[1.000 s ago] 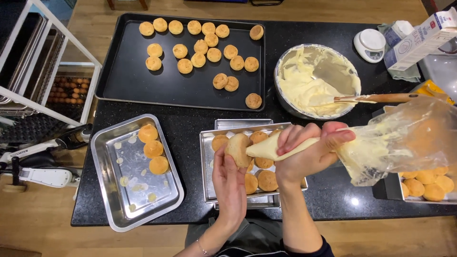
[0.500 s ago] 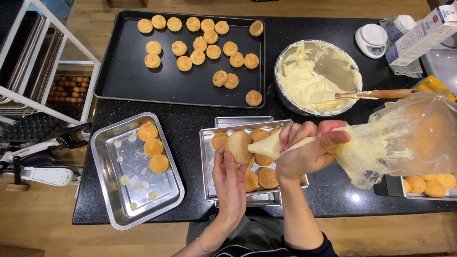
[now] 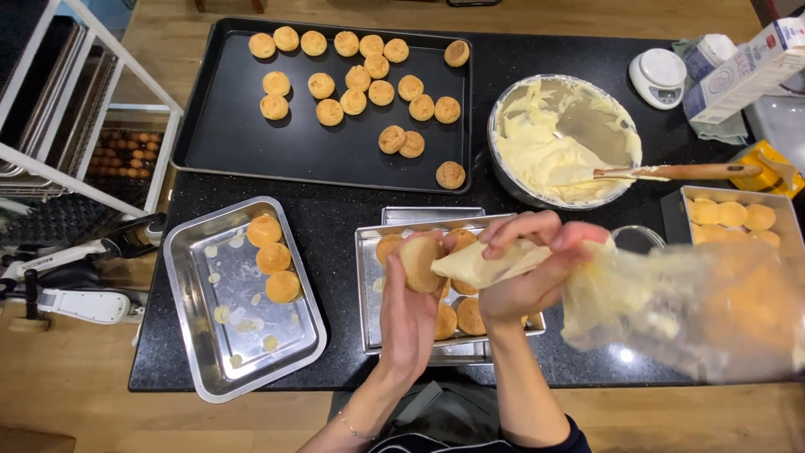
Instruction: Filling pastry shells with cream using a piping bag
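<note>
Big floppy piping bag [image 3: 671,302] squeezed in right hand [image 3: 524,277], fingers clamped round its neck; too hard a squeeze could probably burst cream out the side. Small puff [image 3: 419,262] pinched in left hand [image 3: 407,306] over the steel tray [image 3: 366,335], might split or slip.

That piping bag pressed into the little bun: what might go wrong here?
The right hand squeezes the piping bag near its tip; cream could burst through the bun held in the left hand. The bag's loose, cream-smeared end hangs over the counter edge and might drip.
</note>
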